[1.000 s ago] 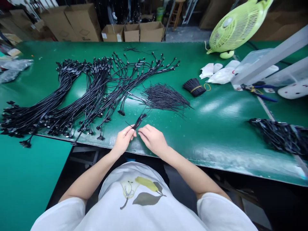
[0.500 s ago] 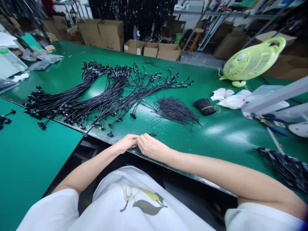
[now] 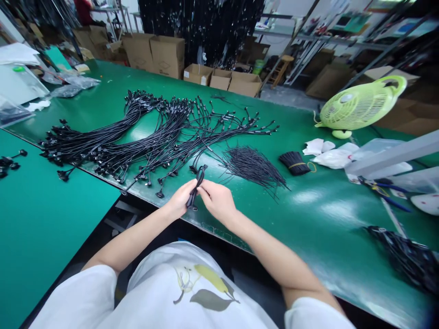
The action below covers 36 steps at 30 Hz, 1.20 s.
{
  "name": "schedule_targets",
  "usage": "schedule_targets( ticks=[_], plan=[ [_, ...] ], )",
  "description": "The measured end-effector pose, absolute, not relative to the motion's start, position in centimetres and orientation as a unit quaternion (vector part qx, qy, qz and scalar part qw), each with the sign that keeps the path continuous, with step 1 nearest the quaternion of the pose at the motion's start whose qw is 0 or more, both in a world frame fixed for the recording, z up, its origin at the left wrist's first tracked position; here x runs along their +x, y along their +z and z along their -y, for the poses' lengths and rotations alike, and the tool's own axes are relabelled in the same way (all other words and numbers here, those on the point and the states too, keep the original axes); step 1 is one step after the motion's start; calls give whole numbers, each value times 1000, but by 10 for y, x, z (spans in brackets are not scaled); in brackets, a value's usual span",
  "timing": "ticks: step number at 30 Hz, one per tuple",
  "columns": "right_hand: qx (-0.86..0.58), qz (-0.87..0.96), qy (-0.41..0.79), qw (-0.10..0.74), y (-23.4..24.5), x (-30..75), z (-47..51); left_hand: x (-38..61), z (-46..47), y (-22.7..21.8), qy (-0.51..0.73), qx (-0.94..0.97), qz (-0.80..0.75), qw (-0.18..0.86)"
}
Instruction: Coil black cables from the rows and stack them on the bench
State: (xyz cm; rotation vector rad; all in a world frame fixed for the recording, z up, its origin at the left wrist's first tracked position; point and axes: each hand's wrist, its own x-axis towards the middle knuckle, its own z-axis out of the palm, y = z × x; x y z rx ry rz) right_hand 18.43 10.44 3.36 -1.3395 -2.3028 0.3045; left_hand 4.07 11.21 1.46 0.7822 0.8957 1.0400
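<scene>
A folded black cable stands on end near the table's front edge, looped at its top and with a connector at its lower end. My left hand is closed around it from the left. From the right, the fingers of my right hand pinch at the bundle's middle; any small piece between them is hidden. Just beyond my hands lies a loose pile of thin black ties. Long black cables with connectors lie in bunches to the left of that pile.
A bundle of black strips with a yellow band lies right of the loose pile. Farther right are a green fan, pliers, white scraps and a dark heap of folded cables. Cardboard boxes stand behind the table.
The folded cable has been turned from lying mostly hidden under my hands to upright. My right hand has rotated, its forearm now angled more steeply. The camera view has shifted slightly.
</scene>
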Motion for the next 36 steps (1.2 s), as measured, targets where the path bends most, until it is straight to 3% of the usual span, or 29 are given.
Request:
schedule_targets(
  ticks=[3,5,7,11,15,22,27,31,34,36],
  plan=[
    [-500,761,248,331,27,189,-106,29,-109,24,475,525,-382,594],
    [-524,747,235,334,23,200,-108,22,-101,26,395,680,-358,503],
    [-543,763,150,317,22,208,-107,19,-95,20,301,760,-337,467],
    [-475,830,-24,293,23,202,-89,25,-100,2,314,633,-401,583],
    [-391,883,-60,252,17,188,-75,26,-111,10,377,396,-388,742],
    [-468,845,-8,259,8,201,-87,23,-89,33,398,481,-433,650],
    [-531,771,133,325,20,201,-87,41,-71,9,379,439,-409,705],
    [-495,643,403,422,19,198,-86,53,-63,-4,425,505,-413,628],
    [-452,534,584,412,9,201,-85,59,-62,-4,418,531,-420,606],
    [-464,543,580,392,4,207,-82,62,-64,-1,425,508,-417,622]
  ],
)
